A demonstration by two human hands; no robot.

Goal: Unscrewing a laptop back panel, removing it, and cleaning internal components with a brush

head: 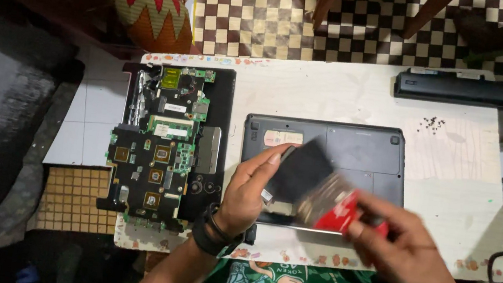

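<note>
My left hand (250, 189) grips a dark flat panel (301, 170) while my right hand (408, 247) holds a red-handled brush (336, 204) against it, above the grey laptop base (353, 149) on the worktop (308, 94).

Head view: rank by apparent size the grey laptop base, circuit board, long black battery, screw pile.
1. Grey laptop base, partly hidden by the hands
2. Circuit board; close to the base, so that order is unsure
3. Long black battery
4. Screw pile

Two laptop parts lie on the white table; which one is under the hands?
The dark grey laptop base cover on the right; both hands work over it with a red-handled brush. The green circuit board lies untouched to the left.
</note>
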